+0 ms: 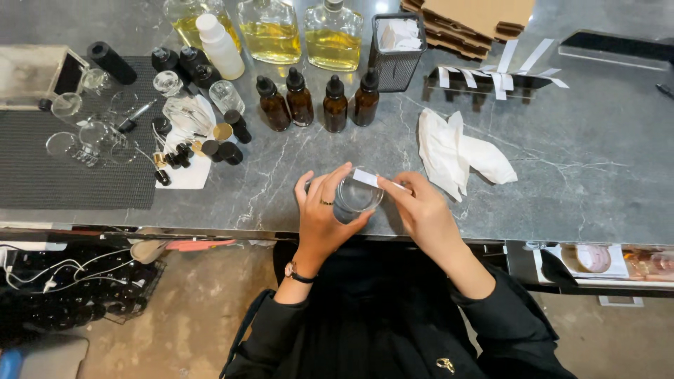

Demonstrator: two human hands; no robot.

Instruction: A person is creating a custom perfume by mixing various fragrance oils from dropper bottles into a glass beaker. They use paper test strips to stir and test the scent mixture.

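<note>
My left hand [321,214] wraps around a small clear glass beaker [357,196] held just above the near edge of the grey marble table [576,168]. My right hand [421,210] pinches a narrow white paper strip [375,180], whose tip lies over the beaker's rim. Both hands sit close together at the table's front middle. A ring is on my left hand and a watch on that wrist.
Several amber dropper bottles [317,103] stand behind the hands, with three flasks of yellow liquid [270,31] further back. A crumpled white cloth [456,154] lies to the right. More paper strips [502,74], a mesh cup [397,49], cardboard [477,21], and glassware on a black mat [77,161] surround them.
</note>
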